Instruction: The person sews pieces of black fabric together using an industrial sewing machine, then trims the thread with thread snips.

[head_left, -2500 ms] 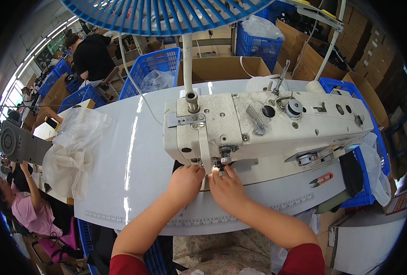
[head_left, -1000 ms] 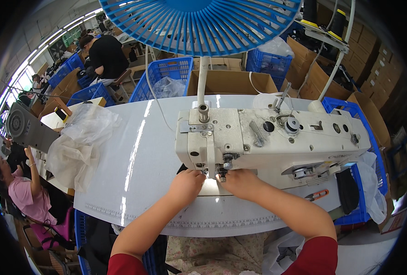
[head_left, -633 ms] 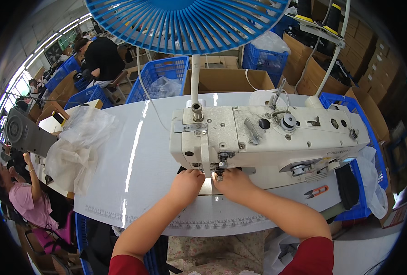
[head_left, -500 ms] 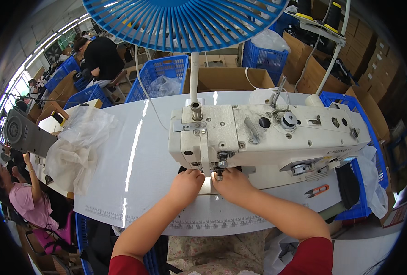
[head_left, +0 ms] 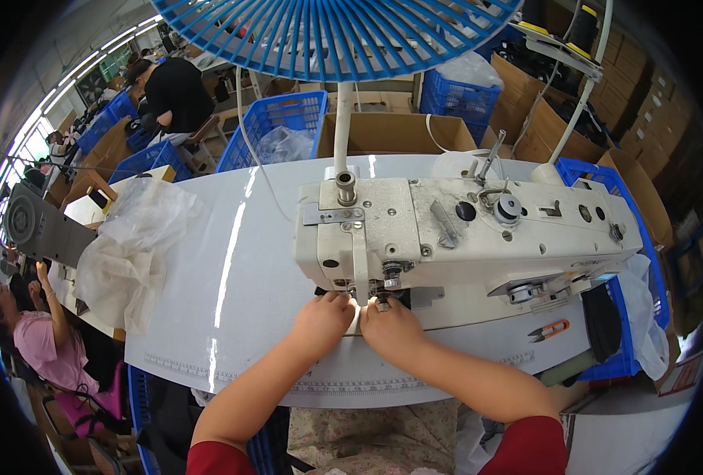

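A white sewing machine stands on the pale table in front of me. Under its needle end lies a piece of black fabric, mostly hidden by my hands and the machine head. My left hand is at the left of the needle, fingers curled down on the fabric. Just right of the needle, my right hand has its fingers closed at the fabric too, close to the left hand. My fingertips are partly hidden beneath the machine head.
Orange-handled thread snips lie right on the table, near a dark rolled cloth. Clear plastic bags are heaped at the left. A blue fan guard hangs above. Blue crates and cartons stand behind; other people sit at left.
My right hand has shifted slightly left, nearer the left hand and the needle. The whole view has moved a little; the left hand stays at the fabric.
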The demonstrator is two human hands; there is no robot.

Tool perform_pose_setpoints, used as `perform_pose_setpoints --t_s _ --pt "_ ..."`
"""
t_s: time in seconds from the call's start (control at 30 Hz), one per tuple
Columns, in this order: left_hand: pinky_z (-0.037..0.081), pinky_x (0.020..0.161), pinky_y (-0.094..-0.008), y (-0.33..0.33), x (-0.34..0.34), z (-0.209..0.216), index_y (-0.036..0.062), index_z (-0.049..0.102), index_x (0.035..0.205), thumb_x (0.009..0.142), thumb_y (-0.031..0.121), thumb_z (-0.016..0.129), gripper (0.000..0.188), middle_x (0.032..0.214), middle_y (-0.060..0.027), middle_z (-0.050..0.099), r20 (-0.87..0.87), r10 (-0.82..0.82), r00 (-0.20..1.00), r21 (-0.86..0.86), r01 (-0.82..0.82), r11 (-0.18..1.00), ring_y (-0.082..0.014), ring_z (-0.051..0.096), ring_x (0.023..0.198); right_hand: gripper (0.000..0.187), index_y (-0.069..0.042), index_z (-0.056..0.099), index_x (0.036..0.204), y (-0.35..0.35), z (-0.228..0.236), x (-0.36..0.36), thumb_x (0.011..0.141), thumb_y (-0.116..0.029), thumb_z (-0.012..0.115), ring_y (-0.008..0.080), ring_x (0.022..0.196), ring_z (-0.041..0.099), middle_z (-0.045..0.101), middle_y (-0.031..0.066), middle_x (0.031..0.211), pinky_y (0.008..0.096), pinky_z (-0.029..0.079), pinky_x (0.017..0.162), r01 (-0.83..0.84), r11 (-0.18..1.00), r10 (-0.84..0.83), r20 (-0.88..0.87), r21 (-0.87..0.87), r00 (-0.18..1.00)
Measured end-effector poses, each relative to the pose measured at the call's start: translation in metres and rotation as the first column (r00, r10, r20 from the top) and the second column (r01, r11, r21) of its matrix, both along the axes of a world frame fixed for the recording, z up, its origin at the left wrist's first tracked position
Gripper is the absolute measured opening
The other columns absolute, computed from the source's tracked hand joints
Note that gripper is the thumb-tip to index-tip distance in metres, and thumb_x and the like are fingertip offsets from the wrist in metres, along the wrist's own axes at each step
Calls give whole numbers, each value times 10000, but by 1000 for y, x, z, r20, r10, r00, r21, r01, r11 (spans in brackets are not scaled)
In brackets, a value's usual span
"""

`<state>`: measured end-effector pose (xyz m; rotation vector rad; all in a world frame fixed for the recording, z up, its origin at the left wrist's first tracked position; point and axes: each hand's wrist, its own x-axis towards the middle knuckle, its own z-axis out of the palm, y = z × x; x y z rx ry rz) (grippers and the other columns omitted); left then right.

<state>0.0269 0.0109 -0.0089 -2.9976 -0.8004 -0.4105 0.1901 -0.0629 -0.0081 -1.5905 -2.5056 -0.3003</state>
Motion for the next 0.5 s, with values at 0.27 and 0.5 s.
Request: perform_pose_setpoints --t_s 0.27,0.5 --pt "528 848 -353 -4 -2 2 13 652 948 752 110 594 226 1131 -126 621 -60 9 998 -78 -14 997 -271 582 1090 61 -6 620 748 2 1 -12 704 -45 603 229 718 588 597 96 733 322 511 648 70 995 -66 -49 72 997" --pt "523 850 -361 3 -6 -4 21 663 974 756 101 595 242 1128 -102 629 -29 54 998 -161 -58 985 -273 559 1112 87 -43 632 777 4 5 -25 712 -96 609 207 773 594 618 65 712 318 504 623 169 983 -168 -17 74 986"
